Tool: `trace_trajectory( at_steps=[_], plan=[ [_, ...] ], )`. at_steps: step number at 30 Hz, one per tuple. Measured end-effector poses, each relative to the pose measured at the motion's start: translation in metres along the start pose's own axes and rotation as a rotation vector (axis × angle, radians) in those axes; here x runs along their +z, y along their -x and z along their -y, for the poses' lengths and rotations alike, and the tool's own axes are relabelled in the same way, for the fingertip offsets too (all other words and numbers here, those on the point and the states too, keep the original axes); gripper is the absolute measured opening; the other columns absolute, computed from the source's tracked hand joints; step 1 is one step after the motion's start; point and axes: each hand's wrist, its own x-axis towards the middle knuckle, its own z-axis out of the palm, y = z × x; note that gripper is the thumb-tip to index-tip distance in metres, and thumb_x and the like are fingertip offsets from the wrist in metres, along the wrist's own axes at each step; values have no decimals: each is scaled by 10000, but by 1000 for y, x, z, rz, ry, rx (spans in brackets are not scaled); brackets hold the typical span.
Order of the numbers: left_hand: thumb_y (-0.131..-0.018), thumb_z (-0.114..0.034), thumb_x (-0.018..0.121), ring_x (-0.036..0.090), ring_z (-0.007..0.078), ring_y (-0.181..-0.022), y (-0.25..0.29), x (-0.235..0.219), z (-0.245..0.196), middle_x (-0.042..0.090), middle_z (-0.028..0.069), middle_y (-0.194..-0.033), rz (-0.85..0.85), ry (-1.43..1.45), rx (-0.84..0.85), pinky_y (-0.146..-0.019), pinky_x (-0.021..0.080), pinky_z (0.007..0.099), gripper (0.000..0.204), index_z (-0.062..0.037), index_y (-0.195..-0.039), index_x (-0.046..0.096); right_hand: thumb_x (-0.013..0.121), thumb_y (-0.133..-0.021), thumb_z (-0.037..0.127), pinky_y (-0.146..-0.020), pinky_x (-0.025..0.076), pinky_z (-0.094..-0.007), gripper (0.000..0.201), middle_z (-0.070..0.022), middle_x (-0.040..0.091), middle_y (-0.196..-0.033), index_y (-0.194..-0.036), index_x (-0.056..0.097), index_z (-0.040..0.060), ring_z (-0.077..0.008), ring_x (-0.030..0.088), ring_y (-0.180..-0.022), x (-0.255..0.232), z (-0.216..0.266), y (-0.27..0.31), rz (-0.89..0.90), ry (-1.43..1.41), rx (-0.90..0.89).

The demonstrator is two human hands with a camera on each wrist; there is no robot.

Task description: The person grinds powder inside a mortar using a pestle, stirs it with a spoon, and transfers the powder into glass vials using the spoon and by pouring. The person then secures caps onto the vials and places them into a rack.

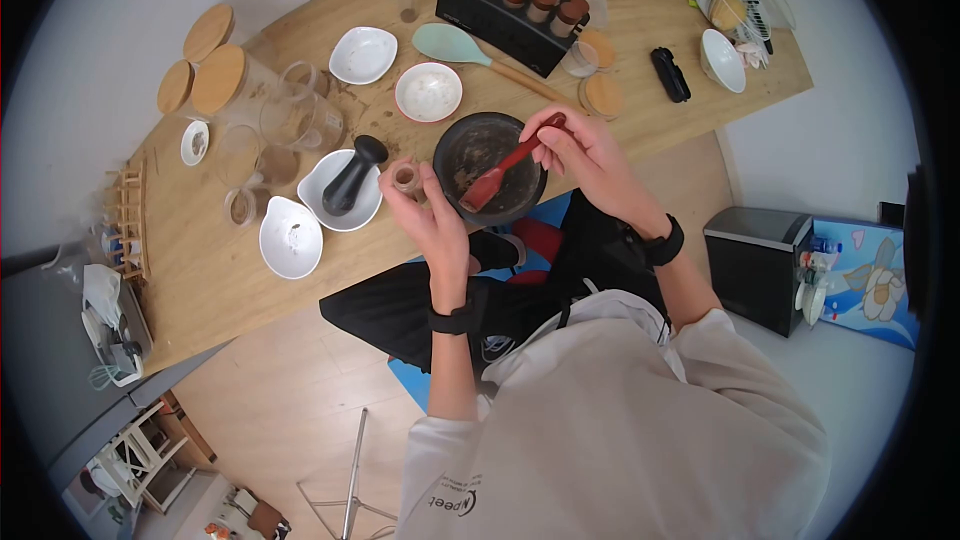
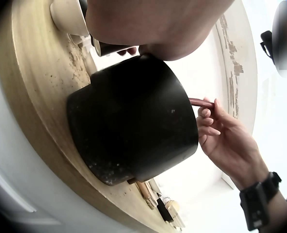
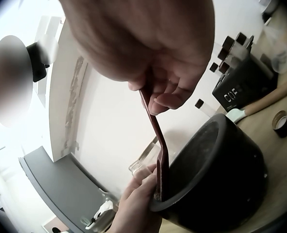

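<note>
Pestle [image 1: 352, 180] rests in a white bowl [image 1: 316, 176] beside the left hand [image 1: 432, 222].

red spatula [image 1: 489, 185], tilted inside dusty black mortar [image 1: 468, 148] | open vial [image 1: 405, 178] beside

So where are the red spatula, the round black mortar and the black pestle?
Red spatula [image 1: 485, 187]: head view, its blade.
Round black mortar [image 3: 230, 179]: right wrist view, its outer wall.
Black pestle [image 1: 343, 194]: head view, its thick end.

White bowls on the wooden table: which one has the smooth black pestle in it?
The glossy white bowl nearest the left hand. The smooth black pestle rests in it; the other white bowls hold no pestle.
</note>
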Motion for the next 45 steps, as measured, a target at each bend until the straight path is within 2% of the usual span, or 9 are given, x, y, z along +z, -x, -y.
trace_trajectory(
  at_steps=[9, 11, 14, 18, 20, 24, 29, 35, 45],
  plan=[
    [-1122, -161, 577, 587, 222, -1088, -3, 1, 4, 591, 142, -1205, 3, -79, 79, -980, 477, 353, 258, 17, -1301, 521, 495, -1148, 167, -695, 461, -229, 222, 13, 631, -890, -1154, 669, 29, -50, 566, -801, -5, -6, -5, -6, -34, 9],
    [-1101, -92, 572, 573, 298, -1105, -3, 2, 3, 557, 177, -1193, 0, -28, 36, -1008, 459, 403, 222, 26, -1282, 523, 466, -1162, 190, -703, 463, -233, 252, 8, 632, -882, -1169, 661, 30, -52, 578, -793, -7, -11, -7, -10, -47, 32],
    [-1089, -67, 578, 566, 304, -1099, -2, 3, 1, 552, 179, -1190, 1, -53, 59, -1001, 455, 409, 222, 26, -1283, 523, 458, -1176, 245, -697, 454, -228, 287, 20, 630, -880, -1166, 658, 39, -46, 576, -792, -12, -24, -10, -8, -116, 48],
    [-1083, -56, 580, 558, 308, -1089, -4, 0, 0, 546, 179, -1183, 18, -103, 101, -985, 453, 413, 224, 24, -1285, 525, 461, -1181, 293, -696, 444, -216, 302, 32, 627, -878, -1163, 661, 67, -36, 570, -788, -15, -31, -10, -16, -121, 103],
    [-1105, -107, 578, 584, 252, -1077, -4, -1, 1, 584, 150, -1183, 14, -161, 151, -976, 476, 366, 225, 20, -1284, 534, 476, -1179, 318, -697, 434, -204, 296, 45, 622, -885, -1158, 665, 91, -24, 564, -798, -15, -34, -8, -36, -182, 182],
    [-1085, -78, 595, 584, 265, -1068, -7, -4, -1, 586, 143, -1173, 27, -233, 227, -975, 473, 371, 219, 18, -1277, 549, 486, -1176, 339, -715, 431, -197, 293, 54, 616, -900, -1162, 665, 108, -17, 564, -826, -13, -44, -2, -96, -236, 250],
    [-938, 59, 678, 587, 315, -1016, -15, -10, -16, 636, 139, -1122, 93, -323, 358, -951, 478, 416, 270, -21, -1197, 681, 499, -1173, 345, -756, 454, -202, 305, 38, 603, -908, -1186, 658, 86, -46, 567, -829, -18, -49, 7, -294, -531, 205],
    [-812, 108, 700, 587, 314, -986, -20, -2, -39, 648, 99, -991, 151, -411, 514, -910, 472, 420, 379, -50, -1150, 765, 505, -1172, 327, -727, 452, -216, 318, 25, 593, -891, -1194, 652, 47, -56, 568, -808, -28, -43, 19, -308, -694, 159],
    [-805, 93, 706, 586, 304, -977, -18, 6, -31, 645, 85, -989, 190, -430, 547, -944, 448, 420, 385, -87, -1135, 790, 525, -1164, 339, -667, 450, -222, 316, 29, 622, -881, -1171, 664, 56, -44, 582, -774, -36, -36, 18, -320, -636, 135]
  ],
)
